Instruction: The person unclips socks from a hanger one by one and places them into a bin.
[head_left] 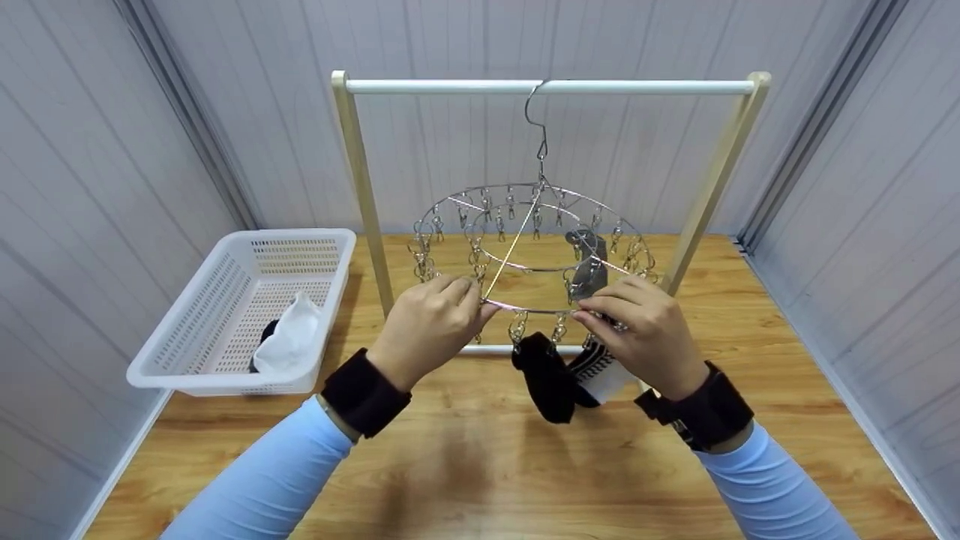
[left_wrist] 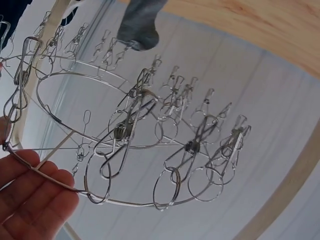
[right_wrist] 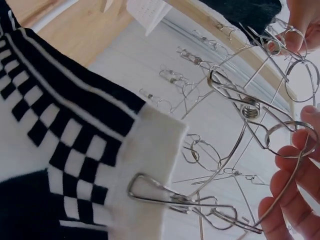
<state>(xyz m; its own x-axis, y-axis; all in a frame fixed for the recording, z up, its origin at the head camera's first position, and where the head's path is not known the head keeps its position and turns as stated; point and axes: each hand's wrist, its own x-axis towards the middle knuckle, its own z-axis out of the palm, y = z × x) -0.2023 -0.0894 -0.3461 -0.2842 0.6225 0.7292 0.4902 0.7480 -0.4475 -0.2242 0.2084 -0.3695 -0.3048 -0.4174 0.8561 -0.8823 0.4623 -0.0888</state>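
A round metal sock hanger with two rings and many clips hangs by its hook. My left hand grips the near left part of its outer ring, thumb towards the front. On the near right, my right hand pinches the same ring between thumb and fingers. A black sock hangs from clips between the hands. Partly behind my right hand is a white sock with black pattern; its checks and clipped white cuff show in the right wrist view. Farther back hangs a grey sock.
The hanger's hook sits on the white bar of a wooden-legged rack. To the left, a white plastic basket holds a white sock and something black. Ribbed grey panels surround the wooden tabletop.
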